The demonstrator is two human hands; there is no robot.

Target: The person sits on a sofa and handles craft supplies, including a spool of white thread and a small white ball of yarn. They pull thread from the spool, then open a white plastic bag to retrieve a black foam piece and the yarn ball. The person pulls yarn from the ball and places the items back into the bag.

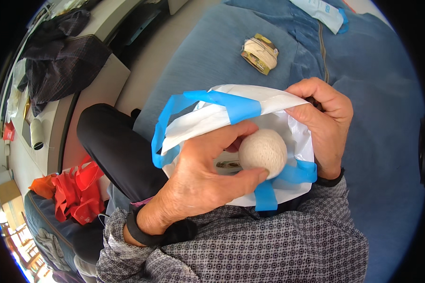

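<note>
My left hand (209, 173) grips a cream ball of wound yarn (263, 152) between thumb and fingers, at the mouth of a white plastic bag (241, 92) with blue handles. My right hand (320, 120) pinches the bag's rim at the right and holds it apart. Inside the bag, partly hidden by the left hand and the ball, a small dark patterned patch shows; I cannot tell what it is. Beyond the bag, a card wound with cream thread (260, 53) lies on the blue sofa (212, 46).
Another white bag with a blue handle (322, 14) lies at the sofa's far end. To the left stands a white cabinet (113, 74) bearing a dark checked cloth (63, 60) and a white roll (37, 133). Red fabric bags (78, 191) rest at lower left, near a cardboard box (11, 201).
</note>
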